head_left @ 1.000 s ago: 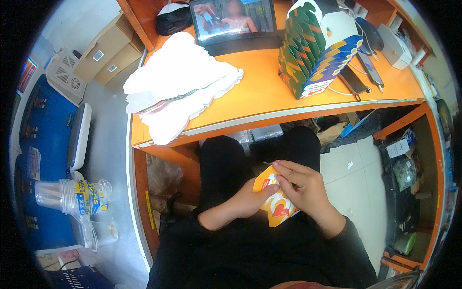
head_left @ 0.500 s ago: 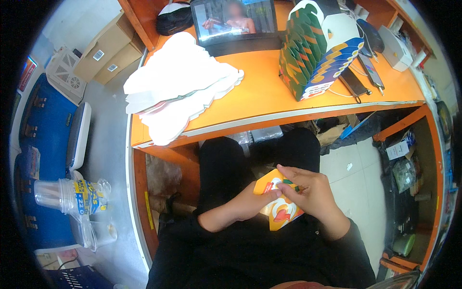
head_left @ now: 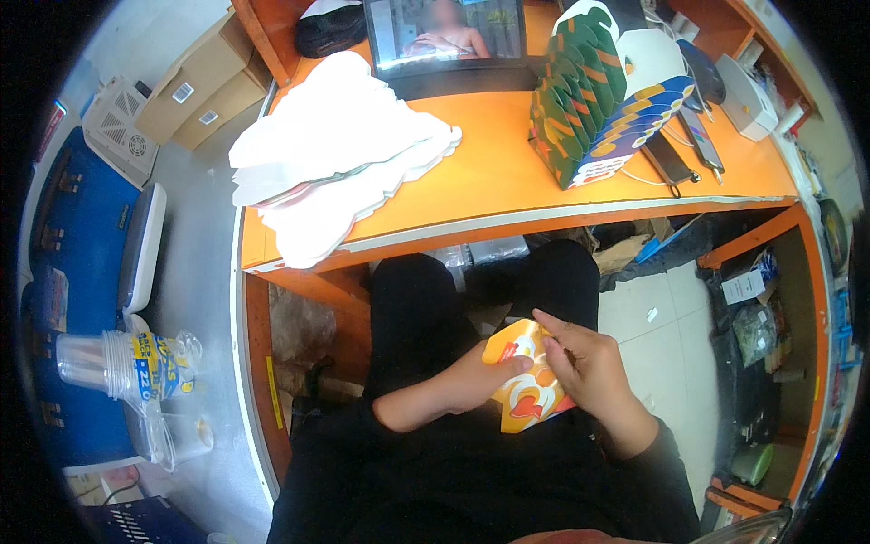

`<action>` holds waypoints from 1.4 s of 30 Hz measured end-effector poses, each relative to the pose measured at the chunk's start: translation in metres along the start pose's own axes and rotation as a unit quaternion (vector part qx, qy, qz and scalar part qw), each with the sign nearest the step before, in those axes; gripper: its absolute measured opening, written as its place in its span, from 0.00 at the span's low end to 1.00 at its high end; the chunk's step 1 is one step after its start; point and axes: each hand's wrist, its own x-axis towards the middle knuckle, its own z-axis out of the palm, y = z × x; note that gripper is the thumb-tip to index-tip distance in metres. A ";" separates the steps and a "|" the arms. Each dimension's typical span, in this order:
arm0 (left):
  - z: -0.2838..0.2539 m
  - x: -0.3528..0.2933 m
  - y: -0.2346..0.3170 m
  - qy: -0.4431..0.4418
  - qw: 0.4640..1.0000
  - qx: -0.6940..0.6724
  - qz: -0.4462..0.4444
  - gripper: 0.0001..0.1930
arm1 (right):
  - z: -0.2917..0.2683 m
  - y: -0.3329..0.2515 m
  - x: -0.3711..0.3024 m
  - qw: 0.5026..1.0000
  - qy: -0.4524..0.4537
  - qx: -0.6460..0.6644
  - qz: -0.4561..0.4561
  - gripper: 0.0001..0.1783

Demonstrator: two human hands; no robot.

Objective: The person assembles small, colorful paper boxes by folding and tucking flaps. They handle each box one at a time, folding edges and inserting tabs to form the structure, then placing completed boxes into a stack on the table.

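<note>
Over my lap I hold a yellow printed paper food box (head_left: 518, 396), partly folded, with white and red shapes on its face. My left hand (head_left: 464, 379) grips its left side, the thumb lying across the front. At the upper right edge my right hand (head_left: 584, 367) is closed on the card, thumb in front and index finger stretched along the top. Fingers behind the box are hidden. On the orange desk (head_left: 489, 172) stands a nested stack of green and blue folded boxes (head_left: 580, 109). To its left lies a pile of flat white card blanks (head_left: 335, 154).
A screen (head_left: 444, 41) stands at the back of the desk. Phones (head_left: 669, 161) and cables lie right of the boxes. On the grey counter at left are stacked plastic cups (head_left: 127, 364). Cardboard boxes (head_left: 195, 82) sit farther back, and shelves line the right side.
My right thumb has slid away from the left thumb toward the box's right edge. The box has turned slightly, and its green part no longer shows. The view has shifted a little.
</note>
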 end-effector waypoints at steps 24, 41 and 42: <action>0.008 -0.005 0.028 -0.071 0.974 -0.054 0.210 0.23 | -0.023 0.008 -0.002 0.984 0.066 0.164 0.005 0.19; -0.005 -0.014 0.018 -0.177 0.971 0.063 0.147 0.30 | 0.007 0.012 -0.007 0.956 0.157 -0.100 -0.225 0.29; -0.010 -0.013 0.018 -0.215 0.968 -0.004 0.127 0.32 | 0.009 0.007 -0.009 0.961 0.163 -0.043 -0.220 0.21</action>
